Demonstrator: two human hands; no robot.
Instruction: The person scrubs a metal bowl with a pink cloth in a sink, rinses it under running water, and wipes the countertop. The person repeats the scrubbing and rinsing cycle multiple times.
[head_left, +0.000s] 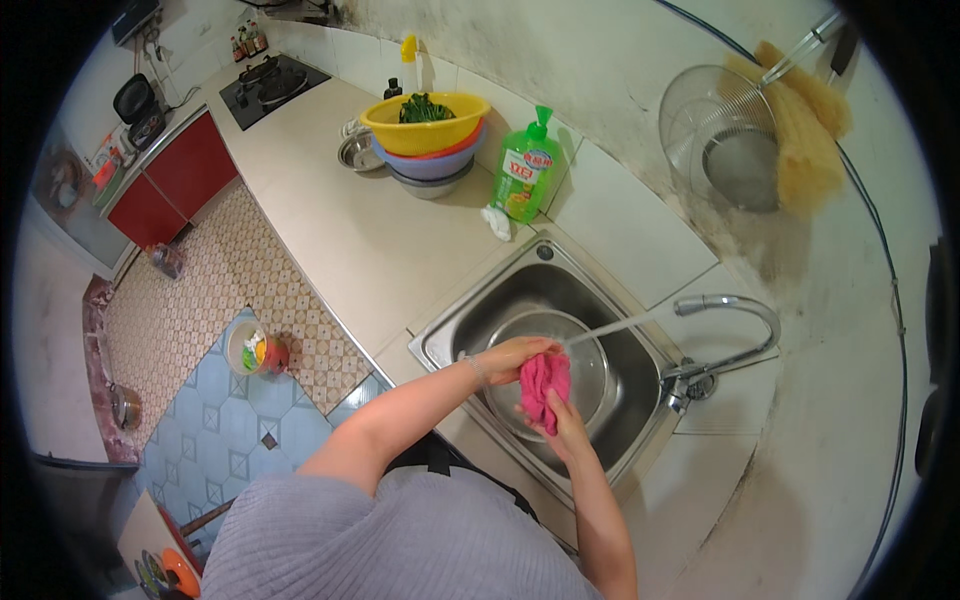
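Over the steel sink (637, 409), my left hand (517, 358) grips the upper end of a wet-looking pink cloth (546, 386). Lower on the same bunched cloth, my right hand (562, 431) has its thumb on top and its fingers beneath. From the curved chrome faucet (731, 301) a stream of water (611, 328) runs to the left, reaching the area beside my left fingers. Below both hands sits a round metal basin (592, 379), partly hidden by them and the cloth.
A green pump bottle of dish soap (525, 176) stands behind the sink with a crumpled white item (496, 223) at its base. Farther left are stacked basins topped by a yellow colander (386, 127) of leafy greens (426, 110). A wire strainer (697, 112) and loofahs (810, 150) hang on the wall.
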